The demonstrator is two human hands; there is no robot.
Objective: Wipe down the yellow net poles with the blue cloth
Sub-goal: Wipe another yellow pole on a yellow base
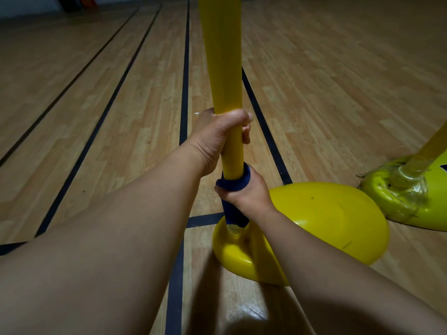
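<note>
Both your hands grasp the upright yellow plastic net pole [221, 68].
Left hand [215, 139] clenches bare pole; right hand [246, 197] below wraps the dark blue cloth [233, 183] round it, above the yellow domed base [326, 218]. A second taped base [406, 197] stands beside.

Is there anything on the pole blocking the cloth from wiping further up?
Yes. The left hand grips the yellow pole just above the blue cloth, which the right hand holds wrapped around it.
</note>
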